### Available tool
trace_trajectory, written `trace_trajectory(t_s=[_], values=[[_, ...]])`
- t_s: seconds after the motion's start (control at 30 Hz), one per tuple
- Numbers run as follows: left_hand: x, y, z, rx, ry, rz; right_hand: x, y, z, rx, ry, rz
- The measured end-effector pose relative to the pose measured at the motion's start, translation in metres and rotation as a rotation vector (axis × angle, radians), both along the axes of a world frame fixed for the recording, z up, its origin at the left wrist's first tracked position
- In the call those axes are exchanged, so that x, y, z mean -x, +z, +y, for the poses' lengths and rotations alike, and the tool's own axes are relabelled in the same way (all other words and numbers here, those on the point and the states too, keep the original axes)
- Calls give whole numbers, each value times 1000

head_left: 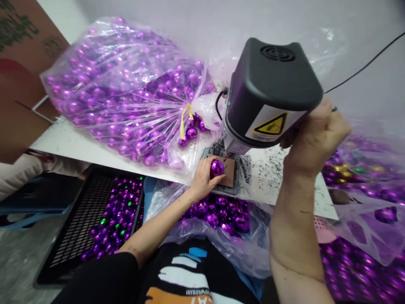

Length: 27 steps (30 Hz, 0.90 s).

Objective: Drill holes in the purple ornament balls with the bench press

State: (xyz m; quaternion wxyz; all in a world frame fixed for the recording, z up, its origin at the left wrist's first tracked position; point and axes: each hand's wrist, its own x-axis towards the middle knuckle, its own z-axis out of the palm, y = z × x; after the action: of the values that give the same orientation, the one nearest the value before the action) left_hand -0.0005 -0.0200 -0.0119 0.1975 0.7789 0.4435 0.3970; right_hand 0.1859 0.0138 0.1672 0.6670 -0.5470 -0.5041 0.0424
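A shiny purple faceted ball (217, 168) is gripped between the thumb and fingers of my left hand (205, 177). That hand rests at a small brown board (230, 171) on the base of a dark bench press (275, 84) with a yellow warning label. My right hand (322, 128) is raised at the right side of the press head, its fingers curled. Whatever the right fingers are wrapped around is hidden behind the press head. Just below my left hand, an open plastic bag (218, 215) of purple balls lies at the table edge.
A large tied bag (126, 97) of purple balls lies on the white table (104, 145). Loose balls (191, 131) sit by its yellow tie. At lower left stands a black crate (66, 249) with purple and green balls. More bagged balls (357, 266) fill the right. Someone's sleeve (19, 175) shows at left.
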Motion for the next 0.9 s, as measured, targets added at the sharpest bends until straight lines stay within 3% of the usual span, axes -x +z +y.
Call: trace_trajectory(t_s=[0.07, 0.2, 0.27, 0.37, 0.43, 0.53, 0.6, 0.7, 0.73, 0.77, 0.8, 0.9], values=[[16, -3, -27, -22, -25, 0, 2, 0, 5, 10, 25, 41], [40, -27, -73, -17, -249, 209, 5, -4, 5, -51, 43, 60], [39, -43, -81, 21, -294, 343, 6, -4, 5, -92, 27, 48], [25, -57, -80, 61, -263, 431, 5, -3, 6, -99, 16, 34], [16, -54, -79, 63, -300, 385, 4, -2, 6, -75, 35, 36], [23, -33, -75, 20, -361, 227, 3, -1, 4, -52, 54, 24], [43, -17, -66, -43, -189, 109, 3, -1, 3, -63, 55, 21], [82, -6, -37, -124, 457, -11, 6, -1, 4, -85, 48, 48], [93, -8, -26, -124, 641, -37, 7, -1, 5, -94, 47, 58], [100, -12, -15, -107, 741, -56, 8, -1, 5, -105, 48, 63], [104, -17, -4, -84, 772, -70, 9, 0, 6, -117, 52, 65], [94, -35, 20, -35, 686, -61, 10, 1, 6, -132, 60, 69]])
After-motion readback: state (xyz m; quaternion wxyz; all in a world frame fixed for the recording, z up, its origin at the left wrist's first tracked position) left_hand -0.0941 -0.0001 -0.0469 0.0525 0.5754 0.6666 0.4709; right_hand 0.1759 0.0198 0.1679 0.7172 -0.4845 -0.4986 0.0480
